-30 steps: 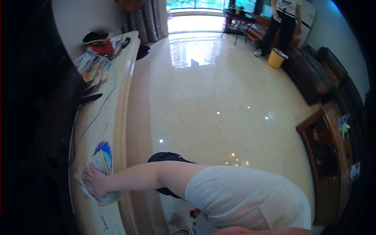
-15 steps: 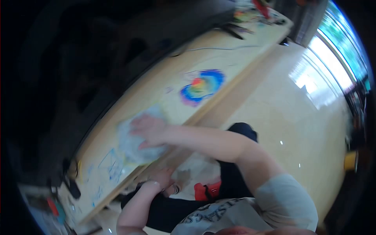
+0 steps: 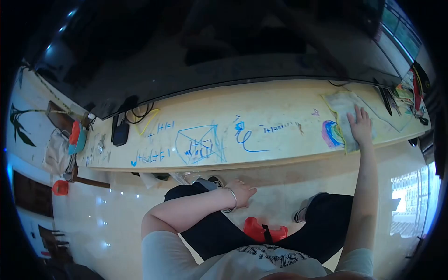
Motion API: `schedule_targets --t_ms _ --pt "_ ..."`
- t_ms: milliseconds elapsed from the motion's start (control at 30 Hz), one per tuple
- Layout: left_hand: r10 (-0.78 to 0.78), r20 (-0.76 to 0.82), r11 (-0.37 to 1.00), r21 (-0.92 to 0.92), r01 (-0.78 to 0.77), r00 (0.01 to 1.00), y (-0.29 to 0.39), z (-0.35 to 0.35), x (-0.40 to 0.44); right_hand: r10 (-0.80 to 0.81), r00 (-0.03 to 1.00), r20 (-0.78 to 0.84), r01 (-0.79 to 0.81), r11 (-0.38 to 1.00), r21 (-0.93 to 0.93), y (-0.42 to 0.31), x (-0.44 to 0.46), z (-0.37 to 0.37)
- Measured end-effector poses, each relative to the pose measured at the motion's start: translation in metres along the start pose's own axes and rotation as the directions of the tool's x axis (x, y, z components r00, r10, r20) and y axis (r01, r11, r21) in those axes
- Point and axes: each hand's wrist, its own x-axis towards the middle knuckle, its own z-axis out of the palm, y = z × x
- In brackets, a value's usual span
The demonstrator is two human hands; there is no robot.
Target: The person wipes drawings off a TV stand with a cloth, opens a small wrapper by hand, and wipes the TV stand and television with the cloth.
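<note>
"Where's the right hand (image 3: 360,125)?"

"Nearly at three o'clock, palm down on a pale, yellow-edged cloth (image 3: 343,103), fingers slightly spread."

"And the cloth itself?"

"Between two and three o'clock, on the long cream cabinet top (image 3: 280,103). Its edge meets a rainbow-coloured scribble (image 3: 330,133) at three."

"What about the left hand (image 3: 241,193)?"

"Just off centre, toward half past five, by the person's knee. The fingers are loosely bent and half open, and I see nothing in them. Whether the hand touches the leg, I can't tell. There's a bangle (image 3: 233,198) on that wrist."

"Can you read any writing?"

"Some. At half past nine a blue sum (image 3: 162,125) says '1+1=1'. The longer blue line (image 3: 151,157) at half past eight ends in '=1', but its middle is smudged. Between two and three, closer in, some small writing (image 3: 275,128) starts like '1+1' and trails off illegibly."

"And the shirt (image 3: 224,266)?"

"Dark capitals at five o'clock, upside down; 'SLA' shows, the rest is lost in folds."
</note>
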Motion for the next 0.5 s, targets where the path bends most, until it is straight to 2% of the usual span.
schedule_targets --t_ms 200,367,467,500 --pt "0.005 -0.036 1.0 -0.008 -0.006 0.999 -0.005 0.005 -0.007 0.12 0.987 0.106 -0.114 0.992 -0.054 -0.018 0.0 -0.004" --pt "0.089 -0.083 0.995 -0.028 -0.092 0.993 -0.003 0.008 0.003 0.168 0.972 0.164 -0.156 0.984 -0.084 -0.068 -0.01 -0.016" --pt "0.28 -0.372 0.936 -0.101 -0.338 0.885 0.002 -0.009 0.001 -0.052 0.986 0.157 0.059 0.997 -0.043 -0.119 -0.031 -0.015" --pt "0.306 -0.55 0.909 -0.073 -0.41 0.777 0.002 -0.014 0.001 -0.134 0.978 0.162 0.139 0.99 -0.02 -0.145 -0.043 -0.024"
